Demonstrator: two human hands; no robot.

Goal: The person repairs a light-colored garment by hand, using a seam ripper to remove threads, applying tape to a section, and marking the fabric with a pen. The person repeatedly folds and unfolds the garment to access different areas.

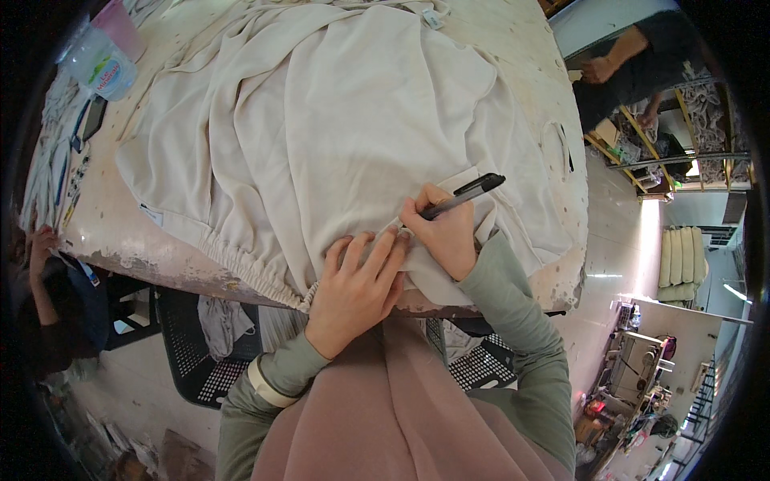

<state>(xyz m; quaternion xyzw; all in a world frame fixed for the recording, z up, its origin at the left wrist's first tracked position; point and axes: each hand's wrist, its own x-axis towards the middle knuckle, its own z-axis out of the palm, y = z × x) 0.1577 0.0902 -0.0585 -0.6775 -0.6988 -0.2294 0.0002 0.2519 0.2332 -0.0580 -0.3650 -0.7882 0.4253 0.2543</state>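
A cream garment with a gathered elastic waistband along its near edge lies in loose folds on the worktable. My left hand rests palm down on the cloth by that edge, fingers spread and slightly bent. Just right of it, my right hand grips a black pen, its tip end low by my left fingertips and hidden among the hands and fabric. A small label shows on the waistband at the left.
A plastic bottle, pink container and dark phone lie at upper left. Black baskets stand below the table edge. A co-worker's arm is at left; another person works at upper right, beside racks.
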